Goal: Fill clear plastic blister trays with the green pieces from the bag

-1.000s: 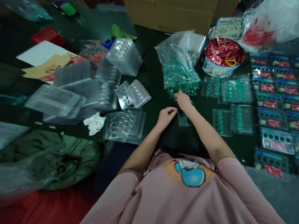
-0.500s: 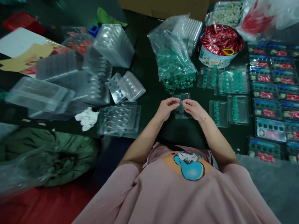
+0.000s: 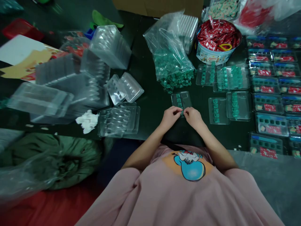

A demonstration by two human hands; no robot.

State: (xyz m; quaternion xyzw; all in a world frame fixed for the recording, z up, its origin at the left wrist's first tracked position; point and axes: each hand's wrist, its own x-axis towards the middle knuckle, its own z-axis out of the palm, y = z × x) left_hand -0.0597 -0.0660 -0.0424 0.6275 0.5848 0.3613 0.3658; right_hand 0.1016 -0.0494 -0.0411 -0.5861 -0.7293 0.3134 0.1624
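Note:
A clear plastic tray (image 3: 187, 98) lies flat on the dark table in front of me, with a row of small green translucent pieces (image 3: 179, 99) down its left part. At the tray's near end, the fingertips of my left hand (image 3: 171, 118) and my right hand (image 3: 193, 116) come together in pinches around one small green piece, mostly hidden by the fingers. Beyond the tray, more loose green pieces (image 3: 176, 82) spill from a clear bag (image 3: 162, 34). To the right lie clear trays (image 3: 221, 110) holding rows of green pieces.
Stacked clear plastic trays (image 3: 70, 84) crowd the left side, near a crumpled white tissue (image 3: 87, 121). A round tin (image 3: 213, 56) of red packets and yellow-handled scissors (image 3: 225, 47) stands at the back right. Filled packs (image 3: 269, 103) line the right edge.
Both hands have moved toward me along the row, from the tray's far part to its near end. The upper green pieces are now uncovered. The whole view has shifted slightly.

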